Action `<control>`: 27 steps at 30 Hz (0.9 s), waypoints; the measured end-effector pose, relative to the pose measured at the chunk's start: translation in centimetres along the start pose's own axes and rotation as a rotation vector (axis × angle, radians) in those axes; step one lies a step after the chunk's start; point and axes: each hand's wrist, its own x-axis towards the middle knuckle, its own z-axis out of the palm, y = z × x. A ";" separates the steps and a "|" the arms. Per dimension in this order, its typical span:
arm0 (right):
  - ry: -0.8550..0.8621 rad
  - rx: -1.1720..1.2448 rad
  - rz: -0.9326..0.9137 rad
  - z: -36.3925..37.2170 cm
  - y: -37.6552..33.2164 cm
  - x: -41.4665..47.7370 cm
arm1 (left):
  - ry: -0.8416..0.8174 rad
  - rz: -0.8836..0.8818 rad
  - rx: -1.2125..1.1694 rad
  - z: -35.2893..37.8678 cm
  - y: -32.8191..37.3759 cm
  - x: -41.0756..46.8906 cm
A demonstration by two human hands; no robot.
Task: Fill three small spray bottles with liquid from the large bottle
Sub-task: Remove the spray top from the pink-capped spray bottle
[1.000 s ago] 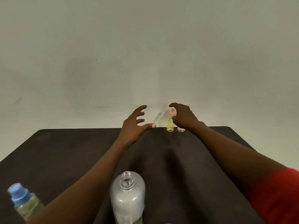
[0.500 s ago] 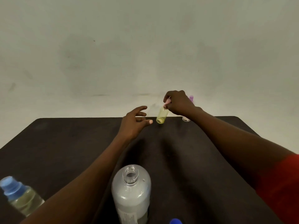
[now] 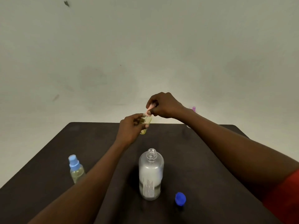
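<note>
- Pale, scuffed wall fills the background behind a dark tabletop that carries everything in view.
- Left hand is raised over the far middle of the tabletop, its fingers clenched around the body of a small spray bottle with yellowish liquid inside.
- Right hand sits just above and to the right of the left one, its fingers pinched on the bottle's pink spray top.
- The small bottle is tilted, its pink end leaning up toward the right hand and its base pointing down, clear of the tabletop.
- Nearer the person than both hands, almost directly below them in the view, stands the large bottle, upright, clear, uncapped, with liquid only in its lowest part and a striped label on the front.
- A blue cap lies on the tabletop just right of the large bottle's base, beneath the right forearm.
- Well to the left of the left forearm stands a second small bottle with a blue top and pale liquid, upright.
- Beyond the right wrist a purple top shows at the far edge of the tabletop; what lies under it is hidden by the arm.
- A red sleeve covers the right upper arm at the lower right corner.
</note>
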 end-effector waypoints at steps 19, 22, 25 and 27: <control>0.119 -0.035 -0.294 0.8 -11.9 -18.7 | 0.198 0.248 -0.146 -8.1 4.6 -19.5; 0.100 -0.037 -0.213 4.0 -9.5 -22.0 | 0.133 0.280 -0.044 -6.9 2.5 -22.2; 0.115 0.006 -0.164 7.3 -7.1 -24.7 | 0.040 0.238 0.045 -5.8 0.5 -24.2; 0.122 0.036 -0.145 9.0 -5.8 -25.8 | -0.009 0.215 0.076 -5.3 -0.5 -24.9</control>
